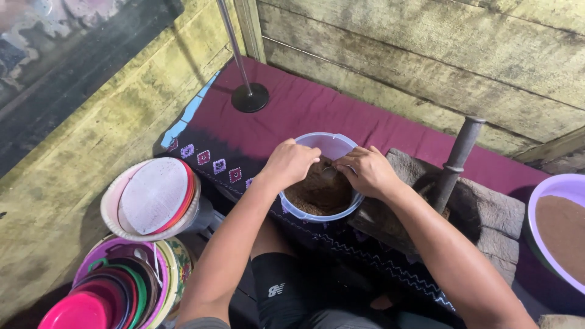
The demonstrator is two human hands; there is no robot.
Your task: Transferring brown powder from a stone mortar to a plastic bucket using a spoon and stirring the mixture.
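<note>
A maroon cloth (317,109) is spread over the floor, and a black round pole base (250,97) is set on it. A stone mortar (481,213) with a dark pestle (456,159) is placed right, beside a purple basin (539,201) of brown powder. Stacked coloured plastic bowls (116,286) are seen lower left.
</note>
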